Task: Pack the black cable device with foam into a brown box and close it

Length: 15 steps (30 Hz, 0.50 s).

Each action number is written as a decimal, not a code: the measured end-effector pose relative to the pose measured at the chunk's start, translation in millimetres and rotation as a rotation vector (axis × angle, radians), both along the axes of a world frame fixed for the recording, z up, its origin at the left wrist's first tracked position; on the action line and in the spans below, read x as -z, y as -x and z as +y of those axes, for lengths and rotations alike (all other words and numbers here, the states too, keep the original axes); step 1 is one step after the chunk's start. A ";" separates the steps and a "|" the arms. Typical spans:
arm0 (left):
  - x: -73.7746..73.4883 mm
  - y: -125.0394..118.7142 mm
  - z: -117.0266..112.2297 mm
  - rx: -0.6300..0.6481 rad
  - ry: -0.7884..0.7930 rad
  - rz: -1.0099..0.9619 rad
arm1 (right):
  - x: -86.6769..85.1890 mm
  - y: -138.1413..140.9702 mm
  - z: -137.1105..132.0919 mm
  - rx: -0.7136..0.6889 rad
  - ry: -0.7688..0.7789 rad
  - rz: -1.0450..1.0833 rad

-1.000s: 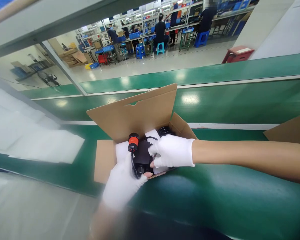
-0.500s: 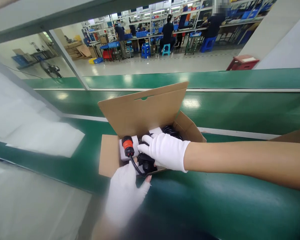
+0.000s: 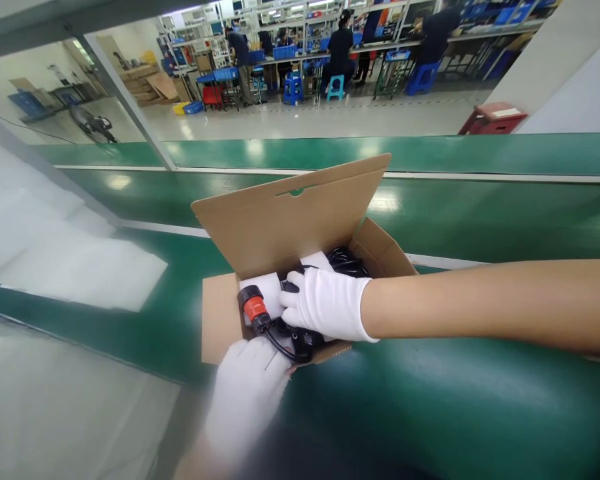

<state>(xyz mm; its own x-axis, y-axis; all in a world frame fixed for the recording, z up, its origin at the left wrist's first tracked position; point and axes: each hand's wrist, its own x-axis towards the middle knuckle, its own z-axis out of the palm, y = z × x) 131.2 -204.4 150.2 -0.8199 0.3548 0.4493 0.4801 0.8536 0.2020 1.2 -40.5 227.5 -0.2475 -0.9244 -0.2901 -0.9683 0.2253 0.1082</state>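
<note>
The person stands at a green conveyor belt (image 3: 430, 400) and works inside an open cardboard box (image 3: 220, 320) that sits on it, with the lid flap (image 3: 290, 213) standing upright at the far side. The step in hand looks like packing: a black device with a cable (image 3: 300, 343) is being settled into the box, between white foam pieces (image 3: 270, 288).

The right hand (image 3: 325, 303), in a white glove, lies flat over the black device, fingers bent a little, and presses it down rather than pinching it. The left hand (image 3: 247, 387), also gloved, is at the near edge of the box, touching the thin black cable; it is blurred, so I cannot tell if it pinches the cable or only guides it. An orange and black connector (image 3: 253, 308) lies on the foam at the left side of the box, at the end of that cable. More coiled cable (image 3: 347, 261) is at the far right corner.

In my judgement, the next move calls for tucking the loose cable and connector fully under the rim, so nothing stands out when the flap closes.

In the background, other people sit at benches.
</note>
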 end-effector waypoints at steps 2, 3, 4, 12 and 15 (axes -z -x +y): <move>-1.0 0.0 -1.8 -0.010 -0.018 -0.029 | 0.2 -3.4 0.5 -0.025 0.021 -0.003; -1.0 0.3 -2.1 -0.014 -0.022 -0.043 | 0.6 -4.9 1.3 -0.040 0.043 0.003; -0.8 0.6 -2.2 -0.012 -0.023 -0.050 | 1.1 -6.4 2.1 -0.052 0.064 0.019; -18.3 -8.1 -4.6 -0.279 -0.323 -0.047 | 2.7 -12.1 7.9 -0.045 0.025 0.132; -31.1 -3.0 -6.2 -0.479 -0.231 -0.093 | 0.8 -6.6 16.3 -0.090 0.012 0.124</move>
<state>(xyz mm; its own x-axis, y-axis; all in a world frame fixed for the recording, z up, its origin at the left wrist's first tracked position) 134.3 -210.6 181.3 -0.9057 -0.1678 0.3893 0.0196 0.9008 0.4338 7.8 -24.2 226.7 -0.1965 -0.9477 -0.2516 -0.9641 0.1400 0.2258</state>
